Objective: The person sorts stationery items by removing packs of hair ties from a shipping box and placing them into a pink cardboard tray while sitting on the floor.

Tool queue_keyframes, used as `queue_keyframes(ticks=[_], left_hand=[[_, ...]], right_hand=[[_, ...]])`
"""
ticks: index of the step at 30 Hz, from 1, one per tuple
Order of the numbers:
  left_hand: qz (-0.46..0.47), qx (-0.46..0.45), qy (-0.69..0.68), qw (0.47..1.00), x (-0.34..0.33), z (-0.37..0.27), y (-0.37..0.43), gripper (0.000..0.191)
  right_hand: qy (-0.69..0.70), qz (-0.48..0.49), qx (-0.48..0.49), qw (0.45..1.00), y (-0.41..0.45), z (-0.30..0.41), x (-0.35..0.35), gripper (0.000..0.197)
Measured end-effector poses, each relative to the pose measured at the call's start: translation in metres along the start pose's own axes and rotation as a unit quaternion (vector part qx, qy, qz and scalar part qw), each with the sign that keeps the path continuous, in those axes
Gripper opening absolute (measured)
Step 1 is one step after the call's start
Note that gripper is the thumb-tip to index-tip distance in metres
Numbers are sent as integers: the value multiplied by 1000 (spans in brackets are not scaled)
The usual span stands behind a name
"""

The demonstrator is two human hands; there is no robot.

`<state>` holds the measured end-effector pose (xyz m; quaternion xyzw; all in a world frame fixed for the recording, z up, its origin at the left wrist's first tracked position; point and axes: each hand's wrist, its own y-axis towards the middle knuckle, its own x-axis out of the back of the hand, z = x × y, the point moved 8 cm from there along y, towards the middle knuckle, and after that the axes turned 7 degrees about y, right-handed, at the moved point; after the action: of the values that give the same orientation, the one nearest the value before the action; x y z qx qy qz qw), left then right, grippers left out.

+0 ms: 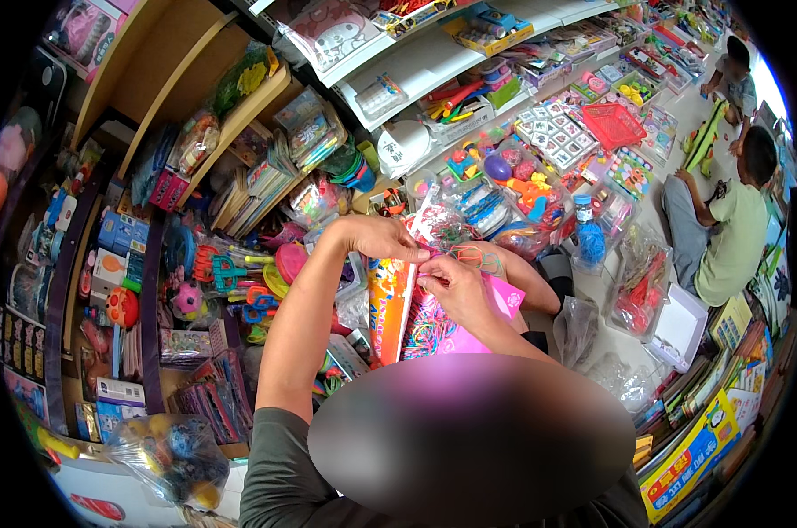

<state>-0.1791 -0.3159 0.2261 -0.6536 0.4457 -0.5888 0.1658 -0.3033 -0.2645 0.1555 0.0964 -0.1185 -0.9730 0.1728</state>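
Note:
My left hand [384,239] and my right hand [452,284] meet at the centre, fingertips pinched close together at the top of a pink sheet or bag [497,297]. What exactly lies between the fingertips is too small to tell. Below them a tangle of multicoloured cords [428,327] lies on the pink material. An orange printed box or packet [390,307] stands just left of the cords, under my left hand. Thin green and red strands [478,256] loop out beyond my right hand. A clear bag of coloured cords [438,224] sits beyond my left fingers.
Shelves [412,72] with packaged toys run along the far side, and a wooden rack [240,132] stands at left. A red plastic basket [613,125] and a bottle of blue cord [591,241] are on the right. Two people sit there, one in a pale green shirt [732,244].

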Motion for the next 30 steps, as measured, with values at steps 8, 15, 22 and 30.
queue_keyframes(ticks=[8, 15, 22, 30], left_hand=[[0, -81, -75, 994, -5, 2, 7, 33], [-94, -89, -30, 991, -1, -8, -5, 26], [-279, -34, 92, 955, 6, -10, -21, 41], [-417, -13, 26, 909, 9, 0, -54, 42]], right_hand=[[21, -18, -24, 999, -1, -4, 6, 20], [-189, -113, 105, 970, 4, 42, 60, 17], [-282, -13, 9, 959, -25, 19, 98, 39], [5, 59, -263, 963, -61, 6, 106, 38]])
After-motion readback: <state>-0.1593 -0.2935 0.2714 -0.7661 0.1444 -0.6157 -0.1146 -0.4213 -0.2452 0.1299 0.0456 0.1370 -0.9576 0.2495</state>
